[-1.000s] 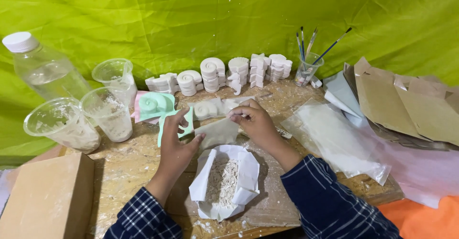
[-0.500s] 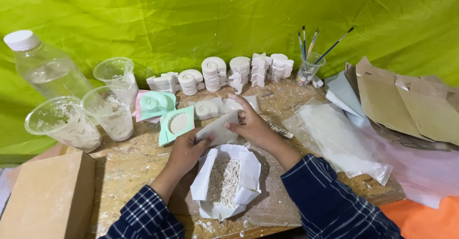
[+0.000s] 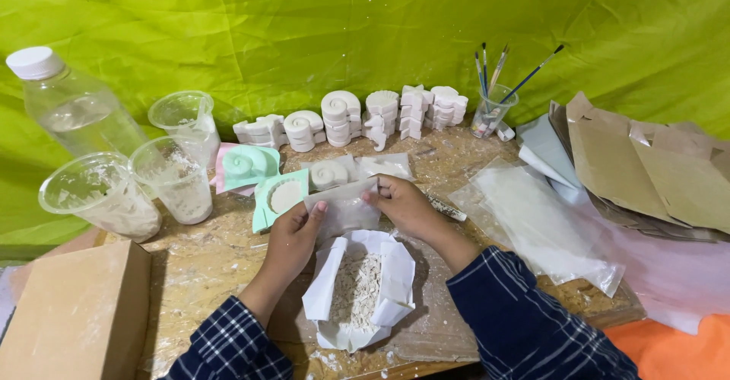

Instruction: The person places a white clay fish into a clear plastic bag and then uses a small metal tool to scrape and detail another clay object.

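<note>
Scanning from my left, I see a capped water bottle (image 3: 72, 110) and three plastic cups (image 3: 171, 178) crusted with white residue beyond my left hand (image 3: 293, 235). Both it and my right hand (image 3: 407, 206) pinch a small clear bag (image 3: 346, 206), just above an open white paper pouch (image 3: 357, 289) of pale crumbs.

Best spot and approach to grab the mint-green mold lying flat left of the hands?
Grip the mint-green mold by its free near-left edge, coming from the left. It lies flat with the filled cavity up, the left hand and clear bag crowd its right side, and a pink mold sits behind.
</note>
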